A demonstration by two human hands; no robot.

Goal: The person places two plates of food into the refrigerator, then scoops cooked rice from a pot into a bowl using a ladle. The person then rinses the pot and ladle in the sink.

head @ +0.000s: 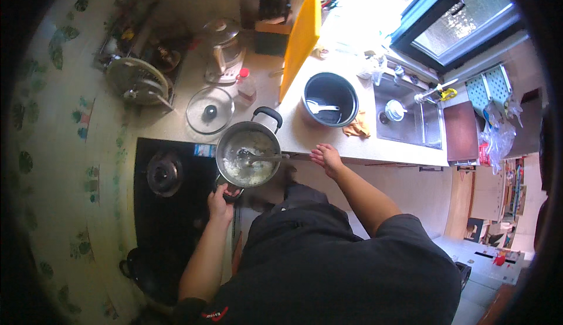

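Observation:
My left hand (224,197) grips the near black loop handle of a steel pot (223,166). White food, which looks like cooked rice (239,173), lies in the pot, and a ladle (259,159) rests in it with its handle over the right rim. My right hand (324,158) is in the air to the right of the pot, fingers apart, touching nothing. Beyond it stands a dark round inner pot (308,112) with a white rice paddle (323,107) inside. A glass lid (200,127) with a black knob lies on the counter behind the steel pot.
A black cooktop (184,219) is at left, with a dark wok (154,272) at its near end. A red-capped bottle (246,90) and a yellow board (301,39) stand behind. An orange cloth (358,127) lies beside the sink (407,134). A dish rack holds a strainer (138,63).

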